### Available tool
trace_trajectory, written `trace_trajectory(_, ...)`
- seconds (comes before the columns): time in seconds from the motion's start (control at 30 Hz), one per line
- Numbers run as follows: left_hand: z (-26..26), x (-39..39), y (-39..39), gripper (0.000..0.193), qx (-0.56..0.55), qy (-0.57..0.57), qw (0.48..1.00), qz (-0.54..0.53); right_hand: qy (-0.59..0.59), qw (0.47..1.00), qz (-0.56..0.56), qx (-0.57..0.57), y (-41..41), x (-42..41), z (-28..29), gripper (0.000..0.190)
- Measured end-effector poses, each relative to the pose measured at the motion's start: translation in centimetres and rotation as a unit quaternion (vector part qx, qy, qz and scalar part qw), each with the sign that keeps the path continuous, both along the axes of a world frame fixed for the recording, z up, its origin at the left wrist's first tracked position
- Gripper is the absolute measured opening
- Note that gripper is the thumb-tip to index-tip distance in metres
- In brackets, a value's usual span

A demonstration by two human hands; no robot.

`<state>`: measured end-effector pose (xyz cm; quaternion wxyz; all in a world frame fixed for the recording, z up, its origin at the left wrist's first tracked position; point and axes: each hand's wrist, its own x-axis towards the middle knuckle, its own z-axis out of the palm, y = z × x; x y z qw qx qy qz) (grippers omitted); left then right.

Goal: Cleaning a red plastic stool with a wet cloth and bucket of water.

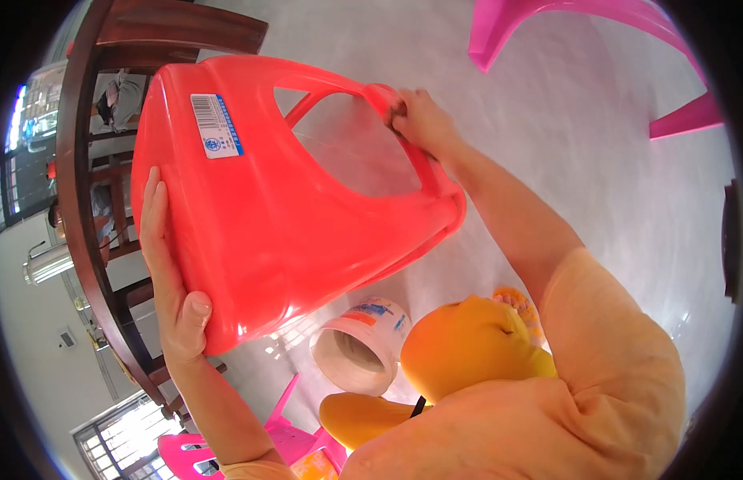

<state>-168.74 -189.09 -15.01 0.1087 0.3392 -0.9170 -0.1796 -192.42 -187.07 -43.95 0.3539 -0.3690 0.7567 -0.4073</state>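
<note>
A red plastic stool (245,228) is held up on its side before me, its broad seat end to the left and its legs to the right. A barcode sticker with writing (216,126) is on its side. My left hand (173,270) supports the seat end, with the fingers along the outer face and the thumb by the lower corner. At the far side, my right hand (425,120) grips a leg near its end. Something dark shows by the right fingertips; I cannot tell whether it is dirt or a small item.
Below the stool, a white plastic bucket (386,324) stands on the grey floor (593,180) close to my knees. Dark wooden furniture (77,180) lines the left, with a person (101,210) partly visible behind it. Pink plastic seats appear at upper right (488,36) and lower left (293,438).
</note>
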Motion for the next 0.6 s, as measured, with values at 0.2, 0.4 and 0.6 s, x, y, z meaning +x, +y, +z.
trace_trajectory(0.2,0.3,0.1,-0.1,0.103,-0.007,-0.018,1.0,0.004,-0.011,0.995,0.045,-0.091,5.1,2.1,-2.2,0.01)
trace_trajectory(0.4,0.2,0.7,-0.2,0.105,-0.015,-0.013,1.0,-0.003,-0.006,0.993,0.114,0.024,17.5,5.1,-6.3,0.013)
trace_trajectory(0.6,0.8,1.1,0.4,0.105,-0.015,-0.006,1.0,0.016,-0.074,0.961,-0.127,-0.233,12.0,5.3,-3.8,0.013)
